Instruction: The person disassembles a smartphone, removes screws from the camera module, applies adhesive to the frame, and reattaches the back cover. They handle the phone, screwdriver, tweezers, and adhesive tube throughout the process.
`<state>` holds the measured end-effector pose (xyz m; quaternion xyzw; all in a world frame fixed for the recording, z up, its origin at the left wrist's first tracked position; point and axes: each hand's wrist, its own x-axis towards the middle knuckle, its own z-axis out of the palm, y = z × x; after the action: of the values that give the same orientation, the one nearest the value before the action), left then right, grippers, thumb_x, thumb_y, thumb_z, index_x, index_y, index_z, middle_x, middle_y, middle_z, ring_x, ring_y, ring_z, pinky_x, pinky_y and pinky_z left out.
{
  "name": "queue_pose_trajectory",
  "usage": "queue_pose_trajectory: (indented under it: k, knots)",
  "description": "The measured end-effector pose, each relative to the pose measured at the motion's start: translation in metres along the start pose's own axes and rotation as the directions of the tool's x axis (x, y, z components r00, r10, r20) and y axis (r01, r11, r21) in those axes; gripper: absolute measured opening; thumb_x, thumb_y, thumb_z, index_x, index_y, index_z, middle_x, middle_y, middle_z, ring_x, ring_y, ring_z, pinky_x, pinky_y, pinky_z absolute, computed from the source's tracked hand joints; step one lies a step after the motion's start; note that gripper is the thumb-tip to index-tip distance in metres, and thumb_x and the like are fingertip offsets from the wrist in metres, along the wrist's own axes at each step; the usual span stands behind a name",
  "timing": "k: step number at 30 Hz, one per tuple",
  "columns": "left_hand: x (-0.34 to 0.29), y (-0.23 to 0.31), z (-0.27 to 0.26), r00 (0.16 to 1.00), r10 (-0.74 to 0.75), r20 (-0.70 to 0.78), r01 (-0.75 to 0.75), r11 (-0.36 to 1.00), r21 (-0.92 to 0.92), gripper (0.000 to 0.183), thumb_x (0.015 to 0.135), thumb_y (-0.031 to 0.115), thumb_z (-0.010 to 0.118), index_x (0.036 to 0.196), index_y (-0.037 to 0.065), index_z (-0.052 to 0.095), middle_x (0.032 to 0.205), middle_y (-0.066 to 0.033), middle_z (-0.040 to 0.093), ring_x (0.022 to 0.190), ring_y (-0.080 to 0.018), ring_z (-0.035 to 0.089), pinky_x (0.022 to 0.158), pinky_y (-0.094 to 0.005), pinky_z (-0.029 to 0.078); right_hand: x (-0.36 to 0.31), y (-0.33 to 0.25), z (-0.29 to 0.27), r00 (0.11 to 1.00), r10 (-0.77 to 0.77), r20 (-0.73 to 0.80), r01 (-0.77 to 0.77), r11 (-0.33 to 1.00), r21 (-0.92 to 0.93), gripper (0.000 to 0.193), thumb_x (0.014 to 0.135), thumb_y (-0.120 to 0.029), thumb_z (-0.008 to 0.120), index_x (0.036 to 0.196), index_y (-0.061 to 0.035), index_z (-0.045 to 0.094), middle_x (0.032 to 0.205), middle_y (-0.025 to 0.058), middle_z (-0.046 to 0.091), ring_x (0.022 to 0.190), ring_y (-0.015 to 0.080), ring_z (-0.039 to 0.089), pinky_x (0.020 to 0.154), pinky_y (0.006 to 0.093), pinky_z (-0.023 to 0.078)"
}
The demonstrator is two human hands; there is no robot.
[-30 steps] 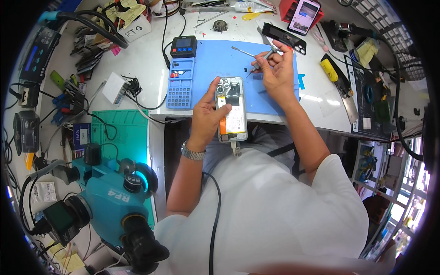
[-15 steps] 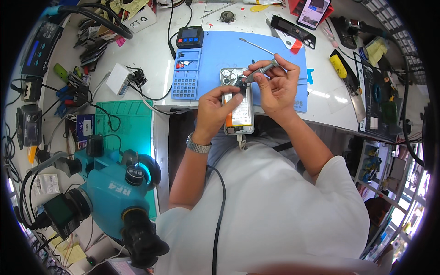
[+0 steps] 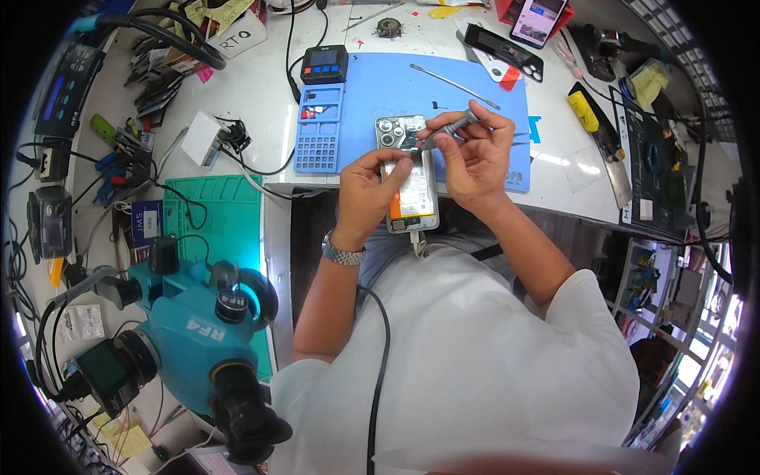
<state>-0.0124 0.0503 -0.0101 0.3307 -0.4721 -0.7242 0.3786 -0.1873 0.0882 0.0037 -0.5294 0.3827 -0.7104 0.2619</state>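
Mid-disassembly — opened smartphone (image 3: 411,184) steadied in left hand (image 3: 366,192), grip closed around its edge. Screwdriver (image 3: 447,129) pinched in right hand (image 3: 473,154), tip near camera module. Next, probably: seating tip squarely, turning gently.

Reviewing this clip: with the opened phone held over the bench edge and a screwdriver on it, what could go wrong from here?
1. The left hand holds the opened phone partly past the edge of the blue mat; a slip could drop it into the lap.
2. The right hand works the screwdriver near the camera end; the tip might skid onto exposed parts or the battery.
3. The cable hanging from the phone's lower end could snag.
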Motion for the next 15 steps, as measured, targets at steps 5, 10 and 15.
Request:
queue_pose_trajectory:
  k: [5,10,15]
  knots:
    - [-0.0001,-0.0002,0.0007,1.000,-0.008,-0.006,0.008,0.999,0.031,0.021,0.096,0.004,0.075,0.115,-0.006,0.070,0.107,-0.0098,0.073,0.096,-0.0104,0.068,0.085,-0.0243,0.058,-0.0002,-0.0006,-0.0001,0.999,0.008,0.052,-0.008,1.000,-0.002,0.057,0.100,0.012,0.055,0.144,-0.0095,0.026,0.118,0.0225,0.062,0.103,0.0248,0.070,0.095,0.0384,0.060]
    - [-0.0009,0.0018,0.0029,1.000,0.009,0.007,-0.009,1.000,-0.010,0.022,0.096,0.004,0.075,0.114,-0.006,0.069,0.106,-0.0099,0.073,0.096,-0.0108,0.069,0.086,-0.0246,0.058,-0.0019,0.0013,0.0023,0.996,0.035,0.079,-0.034,0.999,-0.021,0.057,0.100,0.012,0.055,0.144,-0.0100,0.026,0.117,0.0222,0.062,0.103,0.0241,0.070,0.094,0.0373,0.060]
    - [-0.0050,0.0036,0.0038,1.000,0.002,-0.009,-0.001,0.999,0.042,0.022,0.096,0.005,0.076,0.114,-0.006,0.069,0.105,-0.0091,0.073,0.095,-0.0105,0.068,0.085,-0.0244,0.057,-0.0040,-0.0013,0.0014,0.998,0.006,0.059,-0.004,0.999,-0.043,0.057,0.099,0.012,0.056,0.144,-0.0095,0.027,0.116,0.0225,0.062,0.100,0.0235,0.070,0.092,0.0367,0.060]
